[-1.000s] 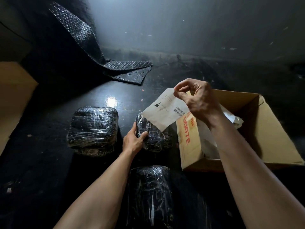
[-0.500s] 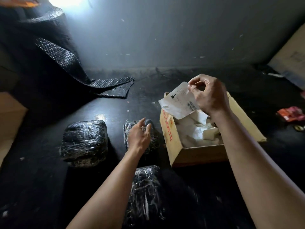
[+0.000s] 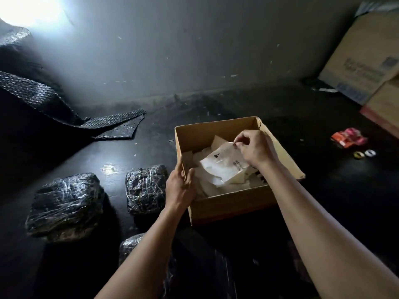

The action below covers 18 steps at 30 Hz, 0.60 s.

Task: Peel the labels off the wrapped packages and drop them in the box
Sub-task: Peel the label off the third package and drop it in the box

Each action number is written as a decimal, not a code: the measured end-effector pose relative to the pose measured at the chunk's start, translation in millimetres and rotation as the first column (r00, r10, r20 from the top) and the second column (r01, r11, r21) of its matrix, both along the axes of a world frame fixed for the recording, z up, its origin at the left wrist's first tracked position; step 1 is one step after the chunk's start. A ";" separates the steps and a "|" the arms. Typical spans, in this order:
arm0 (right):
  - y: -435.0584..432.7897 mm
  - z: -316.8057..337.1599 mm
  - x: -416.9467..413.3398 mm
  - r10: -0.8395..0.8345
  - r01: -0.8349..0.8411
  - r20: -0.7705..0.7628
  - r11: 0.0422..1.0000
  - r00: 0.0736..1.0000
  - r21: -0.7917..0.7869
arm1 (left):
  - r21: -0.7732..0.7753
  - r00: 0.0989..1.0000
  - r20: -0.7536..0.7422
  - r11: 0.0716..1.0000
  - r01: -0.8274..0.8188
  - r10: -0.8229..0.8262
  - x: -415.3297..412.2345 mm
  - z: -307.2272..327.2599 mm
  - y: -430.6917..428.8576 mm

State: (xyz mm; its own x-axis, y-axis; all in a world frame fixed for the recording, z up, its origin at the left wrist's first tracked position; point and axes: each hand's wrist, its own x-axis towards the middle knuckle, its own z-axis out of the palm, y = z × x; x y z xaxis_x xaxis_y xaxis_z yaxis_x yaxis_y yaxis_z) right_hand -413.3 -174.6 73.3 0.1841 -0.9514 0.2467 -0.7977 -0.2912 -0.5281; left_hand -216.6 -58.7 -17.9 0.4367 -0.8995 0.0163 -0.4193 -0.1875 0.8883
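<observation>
An open cardboard box (image 3: 228, 205) sits on the dark floor, partly filled with peeled white labels. My right hand (image 3: 255, 148) is inside the box opening, pinching the top edge of a white label (image 3: 224, 167) with a barcode, held just over the pile. My left hand (image 3: 180, 185) grips the box's left wall near the front corner. Three black, plastic-wrapped packages lie to the left: a large package (image 3: 64, 205), a smaller package (image 3: 145, 186) beside the box, and a third package (image 3: 131, 244) partly hidden under my left forearm.
Black bubble wrap (image 3: 112, 124) trails across the floor at the back left. Big cardboard boxes (image 3: 367, 61) stand at the far right. A red and pink wrapper (image 3: 347, 138) and two small rings (image 3: 363, 153) lie right of the box. A grey wall runs behind.
My right hand lowered the label from above the box rim down into the box. My left hand left the small package and took hold of the box's left wall.
</observation>
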 end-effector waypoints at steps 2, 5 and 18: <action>-4.4 -14.0 -2.7 0.005 -0.006 0.009 0.994 1.000 0.109 | -0.007 1.000 -0.015 1.000 0.000 0.000 -1.8 -0.1 1.0; -11.1 -29.9 -1.0 0.012 -0.010 -0.014 0.987 1.000 0.160 | -0.007 0.999 -0.028 1.000 -0.022 0.021 -3.7 0.0 2.9; -40.9 -28.2 40.4 0.182 -0.174 -0.032 0.970 0.983 0.168 | -0.023 0.993 -0.102 0.998 -0.059 0.056 -11.7 9.2 6.5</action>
